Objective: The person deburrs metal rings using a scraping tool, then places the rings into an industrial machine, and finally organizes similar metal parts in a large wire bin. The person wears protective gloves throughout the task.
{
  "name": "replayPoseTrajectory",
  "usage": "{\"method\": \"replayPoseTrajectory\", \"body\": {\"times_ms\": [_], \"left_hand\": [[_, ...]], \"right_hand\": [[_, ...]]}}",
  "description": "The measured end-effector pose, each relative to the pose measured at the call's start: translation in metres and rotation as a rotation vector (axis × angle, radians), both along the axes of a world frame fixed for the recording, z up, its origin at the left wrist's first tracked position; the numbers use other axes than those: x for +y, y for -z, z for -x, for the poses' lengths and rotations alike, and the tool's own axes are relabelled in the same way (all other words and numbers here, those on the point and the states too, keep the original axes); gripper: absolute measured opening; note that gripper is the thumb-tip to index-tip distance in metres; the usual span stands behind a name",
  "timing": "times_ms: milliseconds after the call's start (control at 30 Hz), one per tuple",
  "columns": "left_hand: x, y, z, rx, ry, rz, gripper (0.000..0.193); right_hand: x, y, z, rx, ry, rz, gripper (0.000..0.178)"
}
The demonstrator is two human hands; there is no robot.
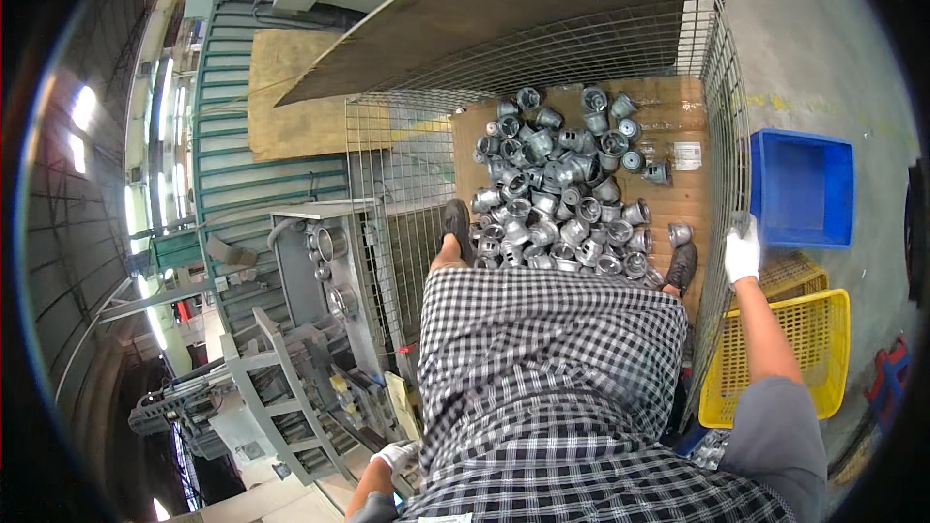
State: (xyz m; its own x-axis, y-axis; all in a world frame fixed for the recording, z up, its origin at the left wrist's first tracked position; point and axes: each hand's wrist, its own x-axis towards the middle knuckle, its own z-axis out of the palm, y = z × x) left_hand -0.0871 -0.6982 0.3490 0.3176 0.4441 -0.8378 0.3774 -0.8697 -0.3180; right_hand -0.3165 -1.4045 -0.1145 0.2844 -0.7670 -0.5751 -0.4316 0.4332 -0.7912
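My right hand (743, 250), in a white glove, is closed over the top edge of the wire mesh cage (728, 116) on the right side. My left hand (397, 455), also white-gloved, is low on the left beside my checked apron (552, 329); its fingers are mostly hidden, so what it touches is unclear. I am standing inside the cage, with a dark shoe (457, 230) at the left and another shoe (682, 269) at the right. Between and beyond them lies a heap of silvery cup-shaped metal castings (557, 174) on a brown cardboard sheet (659, 102).
A large brown board (523, 19) leans over the cage's far side. Outside on the right are a blue bin (804, 189) and a yellow perforated basket (823, 353). At the left are machinery (291, 397), a roller conveyor (223, 126) and a plywood sheet (291, 126).
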Motion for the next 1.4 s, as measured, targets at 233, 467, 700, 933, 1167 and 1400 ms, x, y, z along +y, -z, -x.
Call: {"method": "replayPoseTrajectory", "body": {"times_ms": [233, 467, 700, 933, 1167, 1400], "left_hand": [[-0.013, -0.007, -0.171, -0.015, 0.102, -0.113, 0.048], [-0.123, 0.175, -0.539, -0.096, 1.191, -0.052, 0.051], [-0.337, 0.514, -0.707, -0.295, 1.011, 0.704, 0.063], [-0.446, 0.703, -0.636, -0.322, 0.834, 0.818, 0.067], [-0.554, 0.745, -0.576, -0.501, 1.136, 0.68, 0.064], [-0.671, 0.804, -0.452, -0.368, 1.705, 0.913, 0.057]], "right_hand": [[0.002, -0.009, -0.011, 0.079, 0.027, 0.141, 0.027], [-0.017, 0.032, 0.052, 0.148, 0.236, 0.168, 0.059], [-0.028, -0.026, 0.072, 0.357, 0.455, 0.022, 0.046], [-0.003, -0.039, 0.035, 1.05, 0.28, 0.508, 0.03], [0.027, 0.1, -0.346, 0.714, -0.205, 0.455, 0.051], [-0.11, 0.343, -0.433, 0.604, -0.481, 0.159, 0.07]]}}
